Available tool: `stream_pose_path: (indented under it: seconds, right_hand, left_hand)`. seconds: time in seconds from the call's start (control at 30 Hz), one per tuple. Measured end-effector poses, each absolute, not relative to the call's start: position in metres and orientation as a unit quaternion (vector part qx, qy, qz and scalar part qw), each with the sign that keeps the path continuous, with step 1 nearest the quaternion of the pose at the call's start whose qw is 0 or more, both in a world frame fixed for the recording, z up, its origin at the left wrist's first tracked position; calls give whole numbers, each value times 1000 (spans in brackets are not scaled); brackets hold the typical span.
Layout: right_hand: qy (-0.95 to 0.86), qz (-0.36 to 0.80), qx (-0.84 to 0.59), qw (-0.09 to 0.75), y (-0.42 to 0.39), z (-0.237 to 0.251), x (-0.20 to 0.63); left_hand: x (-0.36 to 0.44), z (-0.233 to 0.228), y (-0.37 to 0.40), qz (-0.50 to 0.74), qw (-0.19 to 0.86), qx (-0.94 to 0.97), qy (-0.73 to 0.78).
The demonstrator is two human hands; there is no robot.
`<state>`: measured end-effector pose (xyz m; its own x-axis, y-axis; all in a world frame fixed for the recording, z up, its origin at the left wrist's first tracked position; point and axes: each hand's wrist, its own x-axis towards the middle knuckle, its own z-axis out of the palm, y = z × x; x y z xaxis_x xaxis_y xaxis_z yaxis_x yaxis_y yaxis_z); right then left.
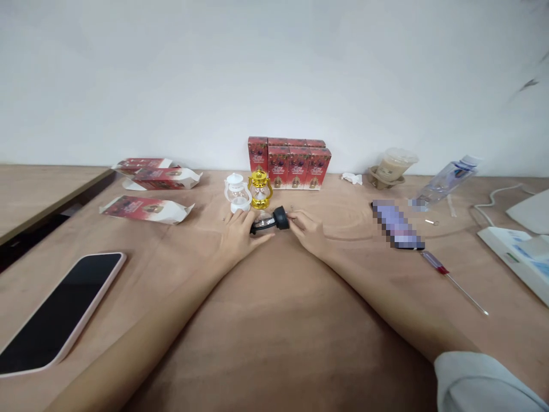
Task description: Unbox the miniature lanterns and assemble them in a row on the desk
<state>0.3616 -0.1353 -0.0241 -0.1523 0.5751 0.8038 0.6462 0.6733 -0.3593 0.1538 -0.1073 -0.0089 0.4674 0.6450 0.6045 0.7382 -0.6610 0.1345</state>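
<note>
- While both forearms stretch across the wooden table, the left hand and right hand grip a small black lantern lying on its side between them.
- Left fingers curl around its clear body; right fingertips pinch the black cap end.
- Just behind stand a white lantern and a gold lantern, before red boxes.
- A phone lies far left, a screwdriver right.

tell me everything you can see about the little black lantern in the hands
The black lantern is a small toy-like piece, seemingly plastic, with a clear globe between a black base and a black cap. It lies tipped on its side on the wooden table, in front of the white and gold lanterns. The left hand holds its base end; the right hand touches its cap end. Finer detail is too small to tell.
</note>
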Motion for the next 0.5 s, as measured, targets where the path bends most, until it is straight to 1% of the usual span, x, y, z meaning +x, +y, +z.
stream_pose_path:
  seconds: [0.2,0.37,0.5]
  right_hand:
    - [-712,21,-446,542,-109,-27,366]
    - [-685,108,-455,559,-89,-30,369]
    - [-674,155,-454,562,-88,-31,370]
  left_hand:
    - [170,-11,-85,-368,84,-833,-405]
    - [174,-16,-76,-408,58,-804,-428]
    - [173,-16,-78,-409,42,-801,-435]
